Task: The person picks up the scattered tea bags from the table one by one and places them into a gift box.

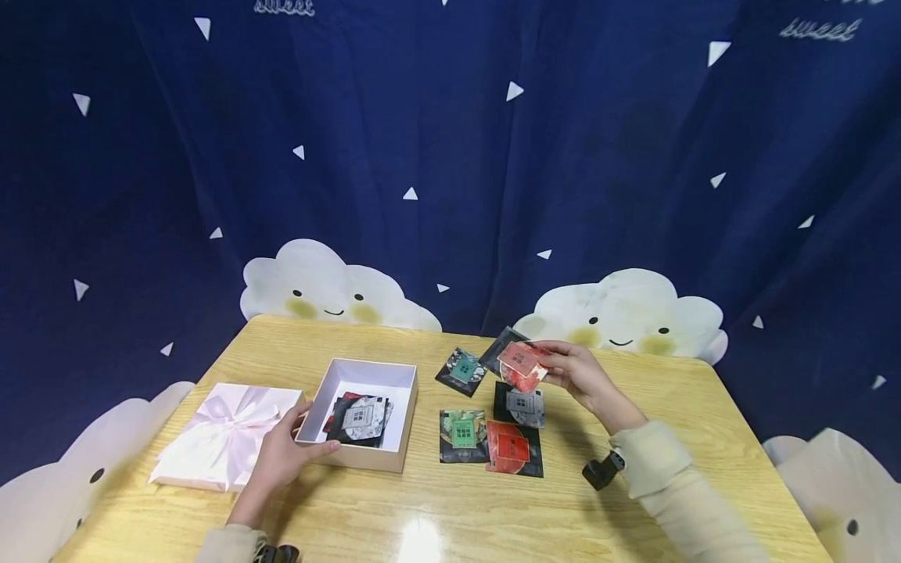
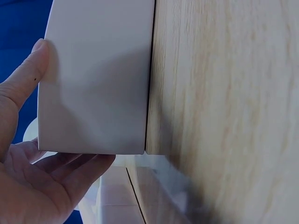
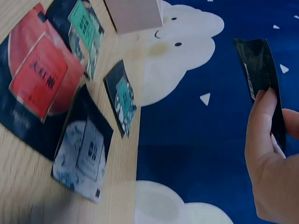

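My left hand [image 1: 283, 452] holds an open-topped white box [image 1: 411, 422] at its near left corner, thumb at the rim and fingers along the side. Several flat packets, apparently tea packets [image 1: 360, 418], lie overlapping inside it. Over the table's far right part, my right hand [image 1: 579, 374] pinches a black tea packet with a pink-red label [image 1: 519, 360] between thumb and fingers; the right wrist view catches its dark back [image 3: 261, 70]. Below it lie a grey-labelled packet [image 1: 521, 404] and a red-labelled packet [image 1: 513, 448]. To their left are a green-labelled packet [image 1: 463, 435] and a teal-labelled packet [image 1: 462, 371].
A white box lid [image 1: 211, 446] with a pale pink ribbon bow stands left of the box. The wooden table [image 1: 394, 516] ends at the back before a dark blue curtain [image 1: 450, 156] with clouds and white triangles.
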`<state>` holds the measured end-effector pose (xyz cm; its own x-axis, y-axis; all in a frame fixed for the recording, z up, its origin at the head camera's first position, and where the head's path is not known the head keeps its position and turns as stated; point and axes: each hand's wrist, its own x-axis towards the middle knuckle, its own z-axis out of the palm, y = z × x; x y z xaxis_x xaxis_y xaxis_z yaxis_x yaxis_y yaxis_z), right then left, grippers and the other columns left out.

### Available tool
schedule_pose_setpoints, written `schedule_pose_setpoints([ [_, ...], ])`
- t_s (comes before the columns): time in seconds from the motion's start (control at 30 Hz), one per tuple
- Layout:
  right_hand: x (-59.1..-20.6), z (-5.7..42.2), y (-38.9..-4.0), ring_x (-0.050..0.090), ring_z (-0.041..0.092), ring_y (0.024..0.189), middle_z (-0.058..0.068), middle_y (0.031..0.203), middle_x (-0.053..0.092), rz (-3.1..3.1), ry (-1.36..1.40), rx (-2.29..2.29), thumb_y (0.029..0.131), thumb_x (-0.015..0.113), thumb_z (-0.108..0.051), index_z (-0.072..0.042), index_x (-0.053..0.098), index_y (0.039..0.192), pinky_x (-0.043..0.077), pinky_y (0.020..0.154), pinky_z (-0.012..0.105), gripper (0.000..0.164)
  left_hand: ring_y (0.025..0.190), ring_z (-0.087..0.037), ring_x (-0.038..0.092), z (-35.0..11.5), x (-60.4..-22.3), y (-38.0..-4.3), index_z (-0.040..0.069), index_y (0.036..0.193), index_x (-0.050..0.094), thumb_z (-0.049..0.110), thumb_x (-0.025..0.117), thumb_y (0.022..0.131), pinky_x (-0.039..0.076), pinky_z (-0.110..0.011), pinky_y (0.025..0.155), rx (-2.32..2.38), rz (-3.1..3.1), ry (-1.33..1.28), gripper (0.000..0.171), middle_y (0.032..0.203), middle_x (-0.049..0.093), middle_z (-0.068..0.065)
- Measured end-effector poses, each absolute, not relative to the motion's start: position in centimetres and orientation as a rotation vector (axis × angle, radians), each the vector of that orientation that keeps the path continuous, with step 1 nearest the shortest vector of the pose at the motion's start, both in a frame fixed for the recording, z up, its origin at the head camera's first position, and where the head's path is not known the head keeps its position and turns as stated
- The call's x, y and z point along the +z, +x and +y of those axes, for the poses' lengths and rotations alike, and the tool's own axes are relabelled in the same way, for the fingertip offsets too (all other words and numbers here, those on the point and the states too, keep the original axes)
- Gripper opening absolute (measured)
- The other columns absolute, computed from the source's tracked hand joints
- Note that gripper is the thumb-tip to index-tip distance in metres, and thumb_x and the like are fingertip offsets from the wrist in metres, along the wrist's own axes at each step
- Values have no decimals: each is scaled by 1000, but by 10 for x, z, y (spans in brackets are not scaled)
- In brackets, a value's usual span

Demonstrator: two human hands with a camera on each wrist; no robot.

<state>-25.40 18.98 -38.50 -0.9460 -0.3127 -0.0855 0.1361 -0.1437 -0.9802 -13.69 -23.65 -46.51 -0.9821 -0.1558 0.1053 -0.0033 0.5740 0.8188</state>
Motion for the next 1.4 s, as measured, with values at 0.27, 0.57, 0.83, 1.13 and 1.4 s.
schedule_pose_setpoints([
  [0.27,-385,169,-252,61,10,72,1,87,63,1808,-249,-2156,87,48,8,20,34,126,52,63,22,43,107,-43,51,-237,-466,-138,-4,129,42,19,84,63,43,-49,87,-1357,-2642,131,81,122,50,-31],
  [0.57,-385,144,-251,63,11,74,2,86,65,1738,-270,-2165,87,47,10,18,37,126,53,66,25,42,108,-42,51,-237,-466,-137,-5,129,41,19,84,64,43,-48,88,-1361,-2642,148,82,122,49,-31],
  [0.83,-385,126,-251,62,10,74,0,88,63,1739,-309,-2155,87,48,8,18,35,127,53,65,24,44,108,-42,51,-237,-466,-137,-4,129,41,18,83,64,43,-48,87,-1376,-2634,143,81,123,49,-30],
  [1.13,-389,103,-250,62,10,74,1,89,62,1714,-348,-2185,86,48,9,19,36,126,53,65,24,42,108,-42,51,-237,-466,-137,-4,130,41,20,84,64,43,-48,87,-1360,-2647,153,82,124,48,-30],
  [1.4,-395,77,-251,61,10,73,3,91,61,1739,-325,-2185,86,51,7,17,42,122,52,63,22,38,108,-42,51,-237,-467,-138,-4,130,40,21,83,64,43,-48,88,-1348,-2658,163,83,124,48,-30],
])
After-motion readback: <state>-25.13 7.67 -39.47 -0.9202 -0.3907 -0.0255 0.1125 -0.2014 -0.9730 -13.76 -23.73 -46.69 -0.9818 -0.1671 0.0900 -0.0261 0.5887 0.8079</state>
